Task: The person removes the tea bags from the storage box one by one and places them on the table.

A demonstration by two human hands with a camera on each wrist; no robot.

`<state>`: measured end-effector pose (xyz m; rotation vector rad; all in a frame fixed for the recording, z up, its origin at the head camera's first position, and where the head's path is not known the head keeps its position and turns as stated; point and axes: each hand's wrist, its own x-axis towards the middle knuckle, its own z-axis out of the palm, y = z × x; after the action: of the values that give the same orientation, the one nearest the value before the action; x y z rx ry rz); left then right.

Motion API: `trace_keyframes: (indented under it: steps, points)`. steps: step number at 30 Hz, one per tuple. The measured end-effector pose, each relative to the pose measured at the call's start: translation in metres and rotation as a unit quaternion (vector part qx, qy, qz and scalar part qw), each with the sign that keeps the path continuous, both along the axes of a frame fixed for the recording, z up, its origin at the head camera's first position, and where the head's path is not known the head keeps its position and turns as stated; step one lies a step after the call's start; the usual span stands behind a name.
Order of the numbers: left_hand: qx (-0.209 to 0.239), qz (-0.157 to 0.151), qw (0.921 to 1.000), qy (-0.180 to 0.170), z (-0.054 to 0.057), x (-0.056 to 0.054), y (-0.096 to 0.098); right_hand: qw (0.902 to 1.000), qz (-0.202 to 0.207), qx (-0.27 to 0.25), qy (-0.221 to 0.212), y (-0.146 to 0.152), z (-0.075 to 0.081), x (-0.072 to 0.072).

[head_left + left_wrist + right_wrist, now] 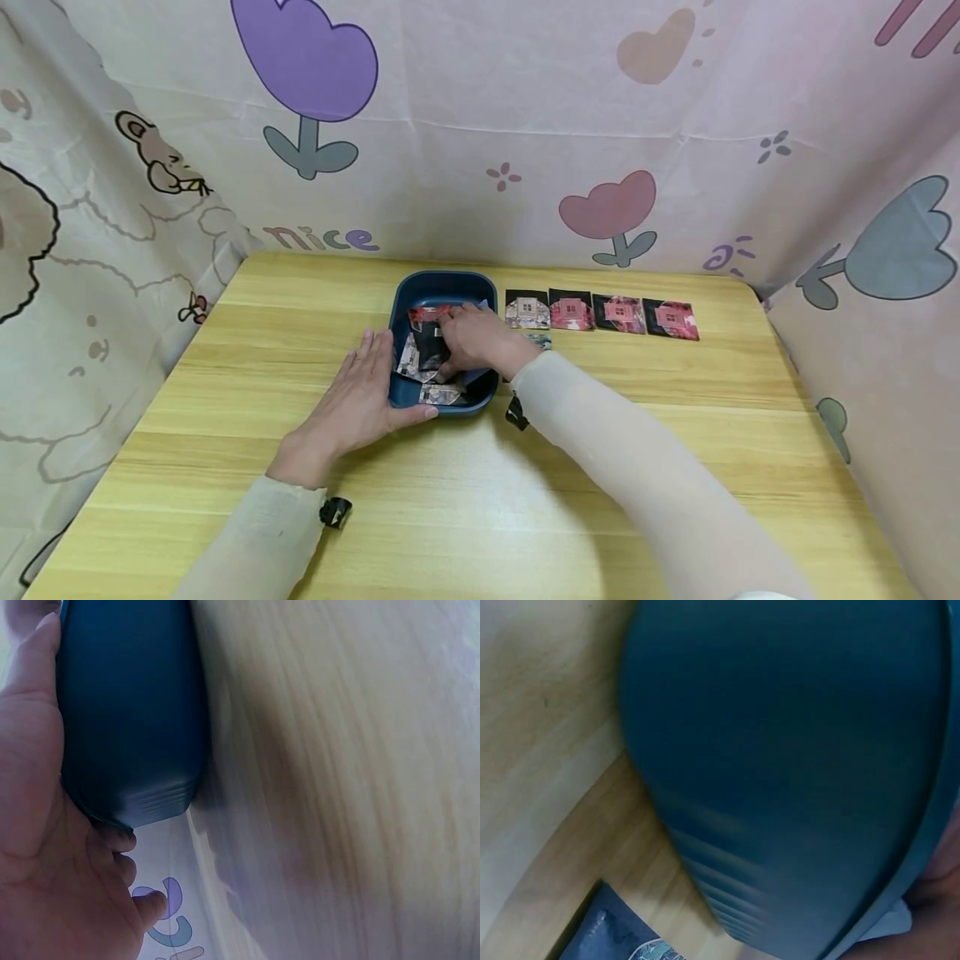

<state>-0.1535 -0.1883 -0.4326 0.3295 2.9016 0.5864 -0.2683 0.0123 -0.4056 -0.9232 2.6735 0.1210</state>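
Note:
A dark blue plastic bin (431,287) stands on the table and holds several small flat printed packets. My left hand (352,404) lies along the bin's left side with fingers straight and thumb at the near rim. In the left wrist view its palm faces the bin wall (131,705). My right hand (480,337) reaches inside over the right rim, its fingers beside a black packet with a red end (431,346). Whether it pinches a packet cannot be made out. The right wrist view shows mainly the bin's outer wall (780,750), which hides most of that hand.
Right of the bin, several square packets with a small house print (572,309) lie in a row near the table's back edge. Another packet (538,341) shows partly behind my right wrist. A patterned cloth (450,100) hangs behind the wooden table (675,458).

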Motion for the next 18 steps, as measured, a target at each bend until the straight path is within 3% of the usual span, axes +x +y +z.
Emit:
trace_keyframes:
  steps: [7,18]
  points:
    - [0.001,0.000,1.0000,-0.002,0.000,-0.001,0.000,0.9989,0.005,-0.040,0.025,0.004,0.002,0.002]
    - [-0.002,-0.004,1.0000,0.005,0.000,-0.001,0.000,0.9930,0.023,-0.092,0.070,0.038,0.026,0.015]
